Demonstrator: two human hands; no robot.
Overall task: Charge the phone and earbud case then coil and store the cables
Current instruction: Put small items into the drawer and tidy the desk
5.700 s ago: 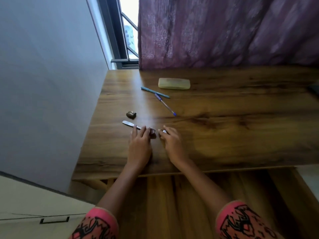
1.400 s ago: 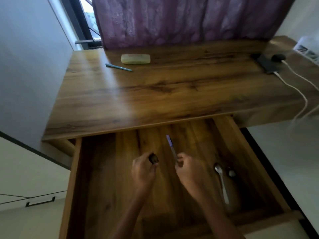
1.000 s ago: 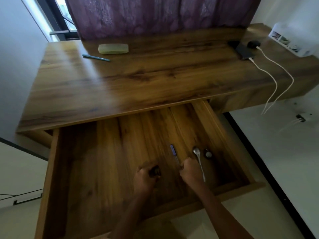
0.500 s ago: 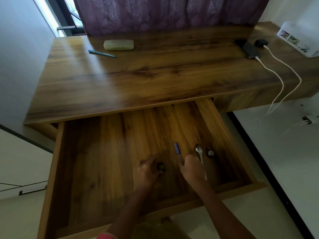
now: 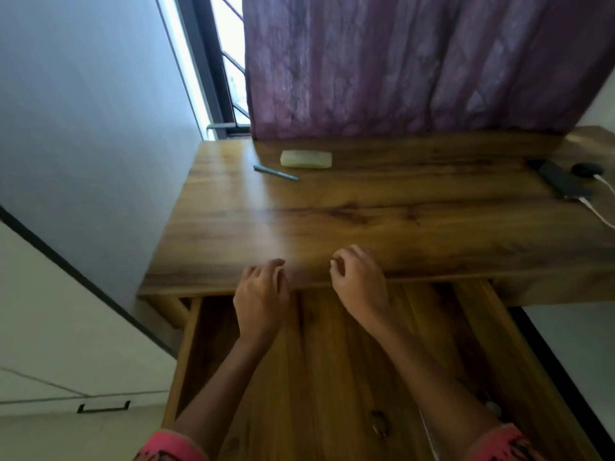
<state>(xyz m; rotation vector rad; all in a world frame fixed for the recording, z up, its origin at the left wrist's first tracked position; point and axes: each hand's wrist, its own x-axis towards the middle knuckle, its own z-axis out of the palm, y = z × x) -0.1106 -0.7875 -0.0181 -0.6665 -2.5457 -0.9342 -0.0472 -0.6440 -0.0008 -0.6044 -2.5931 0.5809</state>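
Left hand [image 5: 261,296] and right hand [image 5: 359,282] empty at the front edge of the desk [image 5: 366,207], above an open drawer [image 5: 332,361].

Nearest, below the desk, a pink sleeve [image 5: 169,447] shows at the frame's bottom, and a small dark thing [image 5: 377,424], too blurred to name, lies on the drawer floor. Both hands hover side by side over the desk's front edge, fingers loosely curled, holding nothing. Farther back on the desk's left part lie a teal pen [image 5: 276,173] and, just beyond it, a pale oblong case [image 5: 306,159]. Toward the desk's far right corner the dark phone [image 5: 562,181] lies flat, a white cable [image 5: 597,214] plugged into its near end. The black earbud case [image 5: 587,169] sits just beside it, with a second white cable [image 5: 605,180] at its side. A purple curtain [image 5: 399,61] hangs behind the desk.
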